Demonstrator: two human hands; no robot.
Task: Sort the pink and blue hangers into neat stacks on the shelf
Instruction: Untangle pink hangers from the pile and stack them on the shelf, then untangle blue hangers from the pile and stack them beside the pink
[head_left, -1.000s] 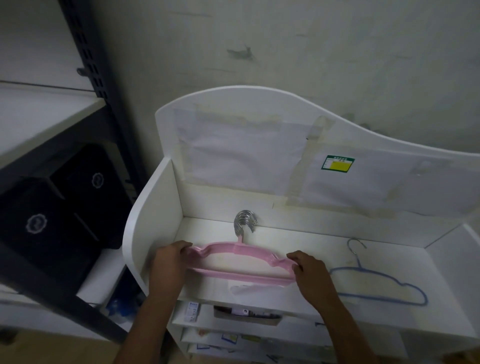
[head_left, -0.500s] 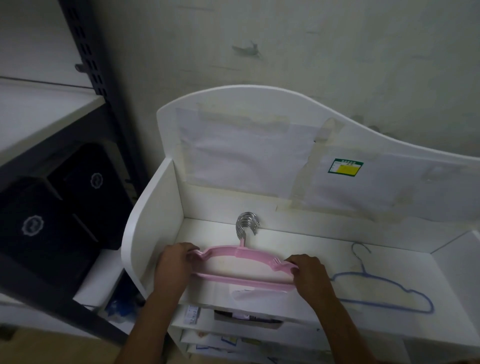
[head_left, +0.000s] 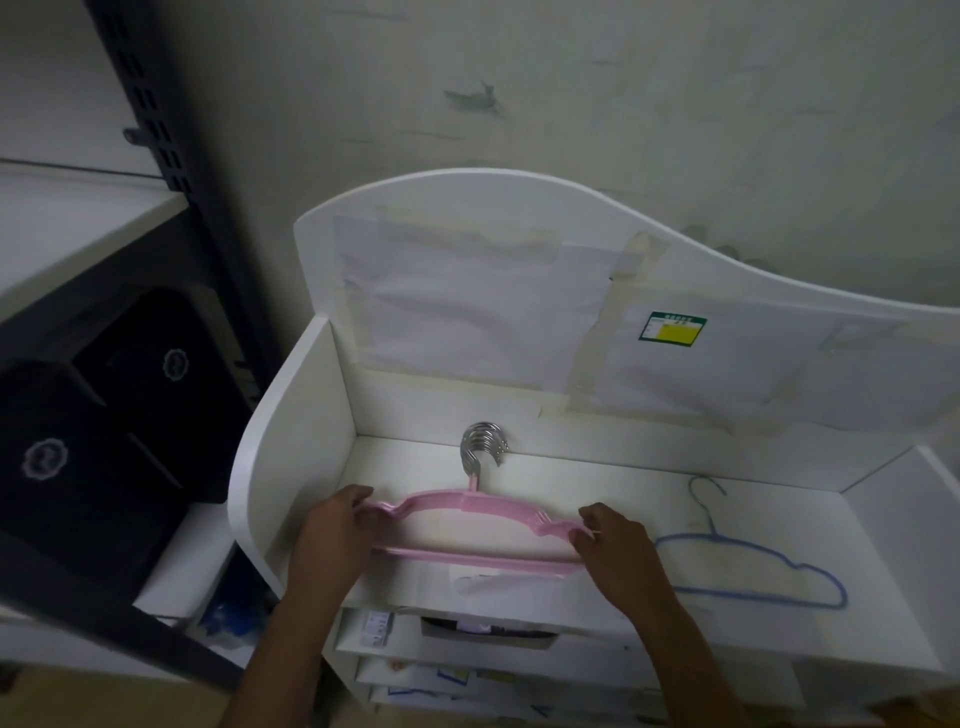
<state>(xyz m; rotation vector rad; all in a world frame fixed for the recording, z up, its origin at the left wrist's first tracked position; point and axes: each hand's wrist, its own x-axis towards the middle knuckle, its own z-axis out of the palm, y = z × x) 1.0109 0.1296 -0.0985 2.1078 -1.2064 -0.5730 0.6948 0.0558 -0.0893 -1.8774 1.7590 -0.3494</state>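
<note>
A stack of pink hangers lies on the white shelf, its bunched metal hooks pointing at the back wall. My left hand grips the stack's left end. My right hand grips its right end, fingers curled over the shoulder. A single blue hanger lies flat on the shelf to the right, apart from my right hand, its hook toward the back.
The shelf has a raised left side panel and a curved back board with taped papers and a green-yellow label. Lower drawers with papers sit below. A dark metal rack holding black boxes stands at left.
Both hands keep hold of the pink stack's ends; the stack stays in about the same place on the shelf. The blue hanger has not moved.
</note>
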